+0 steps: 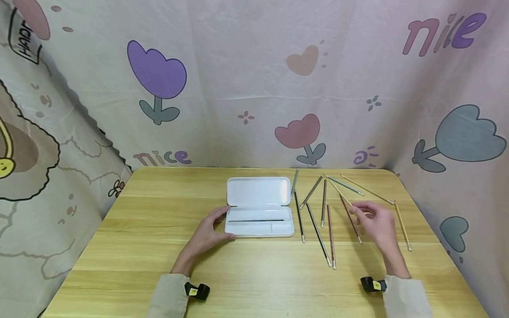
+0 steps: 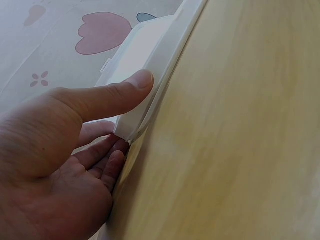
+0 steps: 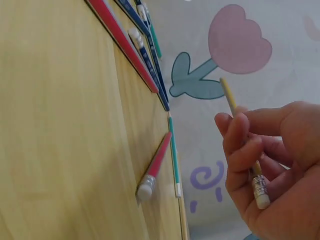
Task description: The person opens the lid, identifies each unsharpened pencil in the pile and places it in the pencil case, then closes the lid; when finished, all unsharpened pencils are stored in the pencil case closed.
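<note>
A white pencil case lies with its lid folded back on the table; one dark pencil rests inside the tray. My left hand holds the case's left end, its thumb against the front wall and its fingers at the side. In the left wrist view the thumb presses the white edge. My right hand pinches a yellow pencil above the table, its eraser end inside the palm. Beneath that hand lies a red pencil.
Several dark pencils and another red pencil lie between the case and my right hand. Green pencils are farther back. Two yellow pencils lie at the right. A printed cloth hangs behind the wooden table.
</note>
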Tool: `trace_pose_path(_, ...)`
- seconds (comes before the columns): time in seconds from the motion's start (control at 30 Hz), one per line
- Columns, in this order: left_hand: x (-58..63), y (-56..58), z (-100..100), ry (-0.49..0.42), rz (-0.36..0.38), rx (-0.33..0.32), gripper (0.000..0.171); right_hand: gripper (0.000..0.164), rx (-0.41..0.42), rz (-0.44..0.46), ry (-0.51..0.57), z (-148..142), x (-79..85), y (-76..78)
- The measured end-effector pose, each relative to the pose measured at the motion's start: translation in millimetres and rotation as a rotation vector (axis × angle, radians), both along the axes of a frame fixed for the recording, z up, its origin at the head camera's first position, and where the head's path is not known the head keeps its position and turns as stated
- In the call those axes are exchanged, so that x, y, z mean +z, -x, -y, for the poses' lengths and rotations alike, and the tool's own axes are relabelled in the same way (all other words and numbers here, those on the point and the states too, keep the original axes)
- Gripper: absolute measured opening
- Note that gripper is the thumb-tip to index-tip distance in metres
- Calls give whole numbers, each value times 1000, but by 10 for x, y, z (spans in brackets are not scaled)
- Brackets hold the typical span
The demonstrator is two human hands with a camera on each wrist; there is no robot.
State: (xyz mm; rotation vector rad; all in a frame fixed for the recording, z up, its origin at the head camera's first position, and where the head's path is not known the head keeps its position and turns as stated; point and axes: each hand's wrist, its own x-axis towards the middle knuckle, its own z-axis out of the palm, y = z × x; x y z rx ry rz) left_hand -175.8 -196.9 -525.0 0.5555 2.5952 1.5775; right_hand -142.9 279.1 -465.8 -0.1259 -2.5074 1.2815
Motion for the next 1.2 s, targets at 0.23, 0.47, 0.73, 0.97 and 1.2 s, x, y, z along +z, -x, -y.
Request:
trace_pose_path(0.23, 4, 3, 2, 4, -5, -3, 89, 26, 105, 71, 18, 120, 8, -3)
trace_pose_path(0.47, 18, -3, -7, -13, -1, -4, 89, 22, 143, 63, 58, 240, -45, 34)
trace_pose_path(0.73, 39, -8, -25, -19, 12, -4, 89, 21, 288, 81, 88, 400, -137, 54)
trace_pose_path(0.97, 229, -106, -83, -15, -8, 7, 85, 15, 359, 55, 88, 635, -174, 148)
trace_pose_path(1.2, 51, -26, -45, 3, -14, 22, 88, 12, 395, 4, 42, 866, -197, 254)
